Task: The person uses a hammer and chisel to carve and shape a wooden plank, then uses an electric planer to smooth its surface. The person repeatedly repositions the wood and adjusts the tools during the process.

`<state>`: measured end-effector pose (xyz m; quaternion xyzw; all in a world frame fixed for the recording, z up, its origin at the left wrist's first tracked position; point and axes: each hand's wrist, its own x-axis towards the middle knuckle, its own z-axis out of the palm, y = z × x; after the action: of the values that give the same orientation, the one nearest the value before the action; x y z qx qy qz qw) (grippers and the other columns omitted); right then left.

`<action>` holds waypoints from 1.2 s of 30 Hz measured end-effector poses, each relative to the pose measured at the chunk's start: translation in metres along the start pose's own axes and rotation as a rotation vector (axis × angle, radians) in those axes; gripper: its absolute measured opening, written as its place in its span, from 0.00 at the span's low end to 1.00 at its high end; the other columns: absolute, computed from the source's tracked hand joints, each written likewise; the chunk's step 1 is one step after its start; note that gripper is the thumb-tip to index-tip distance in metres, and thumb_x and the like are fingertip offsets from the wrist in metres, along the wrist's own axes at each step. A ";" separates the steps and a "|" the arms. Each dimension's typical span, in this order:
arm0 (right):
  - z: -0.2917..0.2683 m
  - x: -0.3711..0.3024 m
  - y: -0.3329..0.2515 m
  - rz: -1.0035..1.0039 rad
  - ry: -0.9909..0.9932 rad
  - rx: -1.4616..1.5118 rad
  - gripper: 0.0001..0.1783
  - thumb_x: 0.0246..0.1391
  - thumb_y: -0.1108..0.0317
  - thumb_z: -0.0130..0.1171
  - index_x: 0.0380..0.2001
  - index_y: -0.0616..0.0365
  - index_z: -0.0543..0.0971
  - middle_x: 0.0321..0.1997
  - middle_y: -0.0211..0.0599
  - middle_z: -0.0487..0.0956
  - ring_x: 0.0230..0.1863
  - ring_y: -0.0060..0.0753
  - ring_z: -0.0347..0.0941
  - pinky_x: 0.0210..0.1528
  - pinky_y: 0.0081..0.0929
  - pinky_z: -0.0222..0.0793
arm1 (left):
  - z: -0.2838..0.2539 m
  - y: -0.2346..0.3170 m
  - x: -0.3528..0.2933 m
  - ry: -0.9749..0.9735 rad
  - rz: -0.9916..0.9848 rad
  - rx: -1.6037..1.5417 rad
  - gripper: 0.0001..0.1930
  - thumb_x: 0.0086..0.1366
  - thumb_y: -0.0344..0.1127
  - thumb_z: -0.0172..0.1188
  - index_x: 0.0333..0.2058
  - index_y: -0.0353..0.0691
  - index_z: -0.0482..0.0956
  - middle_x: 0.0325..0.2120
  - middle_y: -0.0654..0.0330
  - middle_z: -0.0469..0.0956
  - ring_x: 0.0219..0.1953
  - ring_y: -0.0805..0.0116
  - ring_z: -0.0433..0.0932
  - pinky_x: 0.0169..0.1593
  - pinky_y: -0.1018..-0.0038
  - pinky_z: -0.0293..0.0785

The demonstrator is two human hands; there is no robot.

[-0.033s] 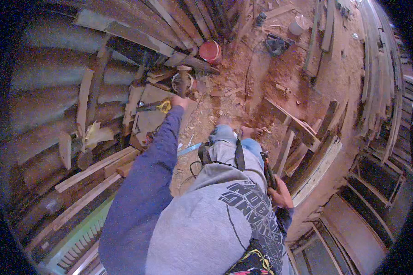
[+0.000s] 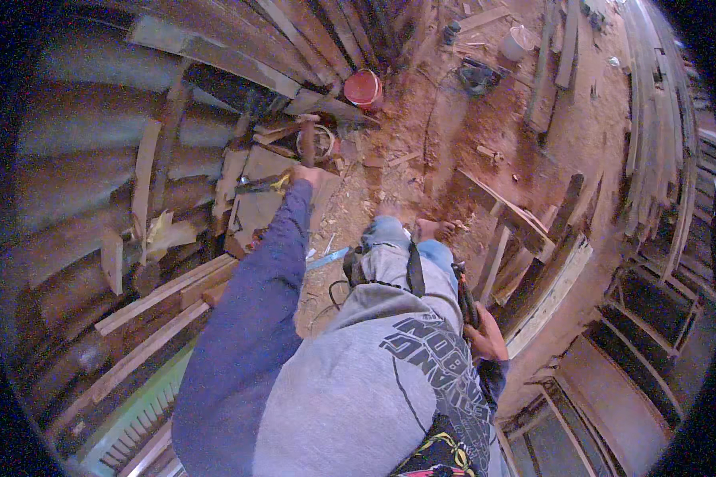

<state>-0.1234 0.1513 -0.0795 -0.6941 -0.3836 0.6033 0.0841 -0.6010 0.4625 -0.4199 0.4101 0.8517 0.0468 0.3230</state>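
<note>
My left hand (image 2: pixel 307 175) reaches far out to the left, closed round a brown wooden stick (image 2: pixel 308 141) with a short wider piece at its far end. That stick stands in front of a pale round container (image 2: pixel 324 141). Beside the hand, a yellow-handled tool (image 2: pixel 279 184) lies on a board, partly covered by my fingers. At my right hip, my right hand (image 2: pixel 488 334) is wrapped round a dark, long tool (image 2: pixel 468 308) with a bit of orange near its far end; its exact kind does not show.
A red bucket (image 2: pixel 363 89) stands ahead, and a white bucket (image 2: pixel 518 43) farther right. Wood shavings cover the dirt floor. A propped wooden frame (image 2: pixel 525 222) is right of my feet. Long planks (image 2: pixel 652 135) lie at the far right. A blue strip (image 2: pixel 328 258) lies by my leg.
My left hand has shifted slightly left with the wooden stick, covering more of the yellow-handled tool. My right hand has not visibly moved.
</note>
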 end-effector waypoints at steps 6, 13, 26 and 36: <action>0.014 -0.020 -0.021 0.056 0.087 0.033 0.36 0.51 0.70 0.60 0.65 0.61 0.65 0.67 0.52 0.68 0.70 0.50 0.61 0.72 0.37 0.53 | 0.005 -0.063 0.100 -0.067 -0.209 -0.090 0.20 0.52 0.46 0.64 0.32 0.31 0.81 0.27 0.51 0.83 0.25 0.62 0.83 0.35 0.64 0.81; 0.033 -0.036 -0.002 0.052 0.127 -0.014 0.36 0.51 0.78 0.56 0.66 0.62 0.63 0.61 0.41 0.70 0.62 0.37 0.66 0.66 0.30 0.59 | -0.056 -0.010 0.094 -0.352 -0.232 -0.230 0.19 0.54 0.47 0.62 0.32 0.34 0.82 0.26 0.54 0.82 0.25 0.61 0.82 0.36 0.62 0.80; 0.045 -0.038 -0.006 0.070 0.166 -0.083 0.34 0.50 0.79 0.54 0.64 0.59 0.66 0.51 0.35 0.72 0.50 0.30 0.68 0.55 0.26 0.65 | -0.063 -0.075 0.061 -0.251 -0.179 -0.147 0.25 0.53 0.54 0.64 0.35 0.33 0.82 0.26 0.52 0.82 0.27 0.60 0.83 0.37 0.61 0.80; 0.033 -0.031 -0.039 0.022 0.099 -0.078 0.29 0.51 0.72 0.59 0.59 0.61 0.69 0.55 0.44 0.74 0.58 0.40 0.68 0.63 0.32 0.61 | -0.059 -0.148 0.028 -0.174 -0.115 -0.012 0.30 0.52 0.59 0.65 0.37 0.33 0.82 0.25 0.51 0.82 0.29 0.58 0.83 0.37 0.60 0.80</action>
<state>-0.1694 0.1472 -0.0416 -0.7299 -0.3946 0.5539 0.0692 -0.7469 0.3964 -0.4390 0.3613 0.8422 -0.0026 0.4002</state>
